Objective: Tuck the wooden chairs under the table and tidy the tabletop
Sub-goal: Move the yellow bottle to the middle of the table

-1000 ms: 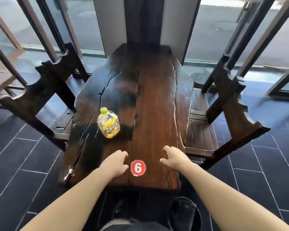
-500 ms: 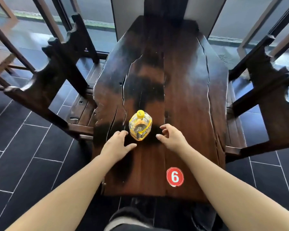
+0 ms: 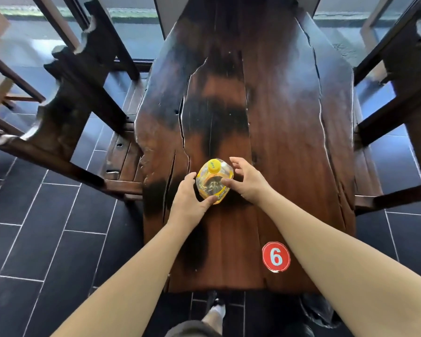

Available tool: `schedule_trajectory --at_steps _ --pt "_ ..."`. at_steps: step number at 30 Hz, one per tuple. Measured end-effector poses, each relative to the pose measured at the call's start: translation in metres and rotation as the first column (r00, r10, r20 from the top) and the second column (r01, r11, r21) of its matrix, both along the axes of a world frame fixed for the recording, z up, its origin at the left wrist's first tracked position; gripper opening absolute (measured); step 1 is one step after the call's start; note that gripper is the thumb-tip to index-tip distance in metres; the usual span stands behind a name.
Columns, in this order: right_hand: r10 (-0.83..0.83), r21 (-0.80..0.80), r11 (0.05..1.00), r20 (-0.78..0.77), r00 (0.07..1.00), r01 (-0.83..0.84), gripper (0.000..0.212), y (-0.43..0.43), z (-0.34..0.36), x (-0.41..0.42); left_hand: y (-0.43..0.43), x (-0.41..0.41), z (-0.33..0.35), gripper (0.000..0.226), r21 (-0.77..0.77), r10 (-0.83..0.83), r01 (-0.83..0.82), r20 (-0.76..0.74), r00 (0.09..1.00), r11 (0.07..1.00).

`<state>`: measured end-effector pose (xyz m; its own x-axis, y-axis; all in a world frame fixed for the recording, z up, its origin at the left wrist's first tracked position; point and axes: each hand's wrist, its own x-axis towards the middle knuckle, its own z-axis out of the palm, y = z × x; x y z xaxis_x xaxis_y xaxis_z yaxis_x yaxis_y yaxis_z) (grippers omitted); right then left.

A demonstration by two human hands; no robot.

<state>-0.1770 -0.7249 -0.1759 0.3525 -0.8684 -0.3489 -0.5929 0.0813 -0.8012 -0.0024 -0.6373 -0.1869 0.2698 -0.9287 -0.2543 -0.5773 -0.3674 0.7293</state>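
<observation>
Fingers of the left hand curl onto the yellow bottle, right hand spread beside it, near the counter's left edge. Best grip low, lift straight.

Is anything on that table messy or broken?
A clear plastic bottle with a yellow cap and label stands alone on the dark wooden table, between the left hand and right hand. Long cracks run along the tabletop. Nothing is spilled.
</observation>
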Motion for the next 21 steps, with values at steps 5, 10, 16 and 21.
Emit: schedule_trajectory --at_steps 5,10,16,21 --pt "-0.011 0.033 0.999 0.031 0.999 0.010 0.060 0.003 -0.005 0.001 -0.002 0.007 -0.005 0.078 -0.024 -0.009 0.008 -0.053 0.999 1.000" --pt "-0.090 0.004 0.996 0.078 0.993 0.090 0.056 0.017 -0.004 -0.009 -0.007 -0.002 -0.001 0.074 -0.053 -0.053 0.049 -0.066 0.996 0.997" --pt "-0.166 -0.016 0.986 0.114 0.980 0.169 0.052 0.040 0.006 -0.067 -0.003 -0.045 0.011 0.074 -0.088 -0.167 0.160 -0.079 0.983 0.983" --pt "-0.274 -0.049 0.959 0.112 0.955 0.281 0.052 0.079 0.019 -0.146 0.006 -0.112 0.025 0.075 -0.105 -0.321 0.313 -0.074 0.944 0.944"
